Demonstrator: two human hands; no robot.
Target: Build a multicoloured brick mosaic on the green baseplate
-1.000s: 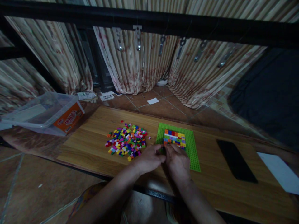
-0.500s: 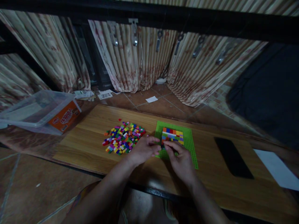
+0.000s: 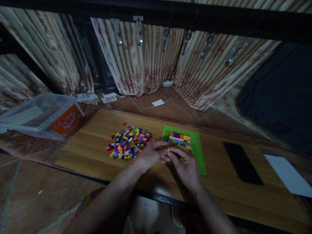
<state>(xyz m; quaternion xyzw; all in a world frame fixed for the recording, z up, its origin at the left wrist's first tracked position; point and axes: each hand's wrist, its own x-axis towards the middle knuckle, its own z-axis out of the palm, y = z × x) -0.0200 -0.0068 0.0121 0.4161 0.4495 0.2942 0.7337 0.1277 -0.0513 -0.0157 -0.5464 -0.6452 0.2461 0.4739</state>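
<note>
From where I stand, two bare hands meet just below the centre of the frame, over the near left edge of one green baseplate point(image 3: 201, 162) on the worktop point(image 3: 83, 143). The right hand point(image 3: 186, 164) seems to pinch one small yellow brick point(image 3: 168, 150) between its fingertips; the left hand point(image 3: 149, 155) reaches in beside it, fingers loosely bent, and I can't tell whether it grips anything. I'd call this lining up a single brick, and setting it would call for a square, gentle press onto the studs. One multicoloured brick panel point(image 3: 180, 139) sits on the baseplate, partly hidden by the right hand. Left of centre lies one heap of loose bricks point(image 3: 129, 143), too many to count, with one red brick point(image 3: 124, 123) apart above it. One black slab point(image 3: 242, 164) lies at right.
</note>
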